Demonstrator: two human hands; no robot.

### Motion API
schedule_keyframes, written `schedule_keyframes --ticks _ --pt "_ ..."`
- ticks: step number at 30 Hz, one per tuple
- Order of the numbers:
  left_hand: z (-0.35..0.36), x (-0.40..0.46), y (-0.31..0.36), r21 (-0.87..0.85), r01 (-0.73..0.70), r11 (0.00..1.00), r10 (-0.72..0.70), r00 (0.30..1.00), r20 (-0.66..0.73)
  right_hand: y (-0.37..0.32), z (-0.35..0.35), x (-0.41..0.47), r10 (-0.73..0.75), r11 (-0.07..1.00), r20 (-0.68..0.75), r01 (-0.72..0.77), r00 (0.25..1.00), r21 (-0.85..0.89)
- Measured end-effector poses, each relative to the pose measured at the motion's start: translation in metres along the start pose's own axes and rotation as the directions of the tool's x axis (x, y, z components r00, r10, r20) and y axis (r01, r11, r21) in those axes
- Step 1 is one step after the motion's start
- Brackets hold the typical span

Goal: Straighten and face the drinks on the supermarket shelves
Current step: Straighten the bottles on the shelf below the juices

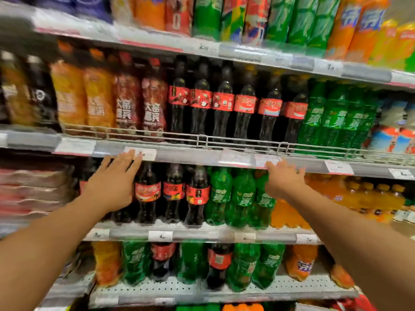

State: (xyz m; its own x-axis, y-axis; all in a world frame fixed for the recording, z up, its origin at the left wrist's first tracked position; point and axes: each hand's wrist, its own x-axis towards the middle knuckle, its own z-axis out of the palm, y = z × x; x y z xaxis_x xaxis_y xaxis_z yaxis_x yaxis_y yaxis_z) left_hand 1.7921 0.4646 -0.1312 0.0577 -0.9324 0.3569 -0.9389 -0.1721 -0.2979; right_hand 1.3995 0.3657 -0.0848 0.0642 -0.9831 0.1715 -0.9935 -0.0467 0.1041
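Note:
Both my arms reach up toward the middle shelf of drinks. My left hand (pixel 112 180) is spread flat with straight fingers beside a dark cola bottle (pixel 147 194) with a red label, its fingertips at the shelf edge above. Two more cola bottles (pixel 174 194) stand to its right, then green soda bottles (pixel 219 196). My right hand (pixel 284 178) has its fingers extended at the rightmost green bottle (pixel 263 198) and holds nothing. The picture is blurred by motion.
The shelf above (pixel 224 157) has a wire front rail, price tags, and rows of cola bottles (pixel 222 104), green bottles (pixel 334 115) and orange drinks (pixel 69 93). Orange bottles (pixel 368 198) stand right of my right hand. The lower shelf (pixel 179 290) holds mixed green, cola and orange bottles.

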Motion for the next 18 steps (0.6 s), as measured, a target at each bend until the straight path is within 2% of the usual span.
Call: schedule_keyframes --ticks 5,9,12,14,16,18 --pt "-0.008 0.005 -0.018 -0.11 -0.143 0.984 0.142 0.99 -0.017 -0.119 -0.024 -0.037 -0.204 0.972 -0.101 0.214 0.974 0.096" --pt "-0.011 0.005 -0.038 -0.121 -0.247 0.961 0.248 0.969 -0.004 -0.194 -0.03 -0.06 -0.313 0.92 -0.097 0.327 0.945 0.215" --pt "-0.014 0.004 -0.051 -0.099 -0.286 0.953 0.288 0.957 0.013 -0.231 -0.031 -0.066 -0.402 0.886 -0.118 0.418 0.908 0.2" --pt "-0.01 0.001 -0.063 -0.048 -0.24 0.97 0.241 0.97 0.02 -0.25 -0.03 -0.064 -0.436 0.878 -0.141 0.454 0.889 0.151" --pt "-0.003 -0.005 -0.079 -0.076 -0.104 0.992 0.107 0.994 0.031 -0.266 -0.027 -0.06 -0.457 0.875 -0.158 0.474 0.875 0.096" --pt "0.006 -0.012 -0.093 -0.071 -0.053 0.996 0.054 0.998 0.022 -0.278 -0.022 -0.055 -0.489 0.863 -0.16 0.503 0.857 0.055"
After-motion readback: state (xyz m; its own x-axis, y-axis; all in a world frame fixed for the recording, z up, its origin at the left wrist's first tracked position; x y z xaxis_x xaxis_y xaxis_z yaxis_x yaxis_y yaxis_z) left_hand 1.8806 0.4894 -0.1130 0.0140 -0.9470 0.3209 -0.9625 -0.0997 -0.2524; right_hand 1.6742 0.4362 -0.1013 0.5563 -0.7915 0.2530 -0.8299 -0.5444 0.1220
